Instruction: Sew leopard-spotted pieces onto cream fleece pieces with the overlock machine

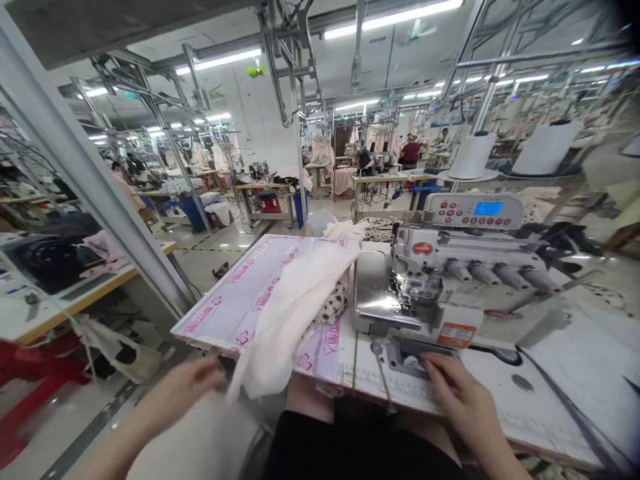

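My left hand (193, 383) is smeared by motion beside the table's left front corner; whether its fingers hold anything cannot be made out. Just below it is blurred white cloth (200, 433). A long piece of white fabric (295, 300) lies across the table and droops over the front edge, with dark-spotted cream fabric (333, 301) partly under it. My right hand (463, 393) rests at the front of the overlock sewing machine (430, 267), fingers bent together at a recess (407, 360). Something small and white shows near those fingertips; what they pinch, if anything, is hidden.
Printed plastic sheeting (225, 310) covers the left tabletop. White thread cones (475, 157) stand behind the machine. A slanted metal post (100, 160) rises at left, near another sewing table (95, 290). More spotted fabric (380, 229) lies behind. A person (411, 152) sits far back.
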A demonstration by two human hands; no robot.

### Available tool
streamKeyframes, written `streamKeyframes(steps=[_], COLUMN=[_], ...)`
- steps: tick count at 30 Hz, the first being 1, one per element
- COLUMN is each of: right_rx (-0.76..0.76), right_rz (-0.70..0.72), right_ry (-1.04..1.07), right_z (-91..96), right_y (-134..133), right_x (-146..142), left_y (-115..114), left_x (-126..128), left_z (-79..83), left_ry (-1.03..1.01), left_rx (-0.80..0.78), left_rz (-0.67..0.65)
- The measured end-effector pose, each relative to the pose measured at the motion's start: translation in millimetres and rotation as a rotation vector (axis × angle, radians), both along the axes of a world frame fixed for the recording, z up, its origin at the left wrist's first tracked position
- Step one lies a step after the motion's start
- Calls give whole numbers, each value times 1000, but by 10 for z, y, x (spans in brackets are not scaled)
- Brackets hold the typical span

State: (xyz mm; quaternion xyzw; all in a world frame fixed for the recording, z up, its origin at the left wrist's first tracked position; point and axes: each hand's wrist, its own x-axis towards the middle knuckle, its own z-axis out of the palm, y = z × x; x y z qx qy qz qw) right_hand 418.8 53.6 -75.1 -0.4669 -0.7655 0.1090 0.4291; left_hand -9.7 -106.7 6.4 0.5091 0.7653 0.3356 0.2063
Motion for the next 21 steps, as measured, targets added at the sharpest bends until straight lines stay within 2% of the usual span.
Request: streamKeyframes(steps=[2, 4, 6, 9, 12, 14, 16, 18, 21], right_rx=[-3, -28, -74, -163, -250, -299, -318, -292, -200], right_rz=[76, 164, 244, 322, 331, 327, 312, 289, 285], right_ry=[34, 49, 59, 60, 62, 88, 122, 130, 127], right_z=[98, 211, 328, 466, 513, 495, 465, 452, 488], right_y=[-127, -259, -365, -450, -448, -404, -336, -271, -244], right_x=[-169, -377, -583, -812, -934, -980, -1024, -1094, -1309], left_y=[323, 761, 1246, 1924, 2327, 2342, 2146, 1803, 1217], left_x=[-9, 31, 106, 247, 411, 529, 625, 655, 539], left_z=[242, 446, 544, 504, 357, 250, 145, 33, -162], left_ry=[70, 75, 35, -45, -141, -210, -285, -374, -527], left_rx=[33, 153, 220, 256, 232, 215, 224, 239, 230], left_rz=[31, -28, -99, -145, -186, -240, -293, -306, -220])
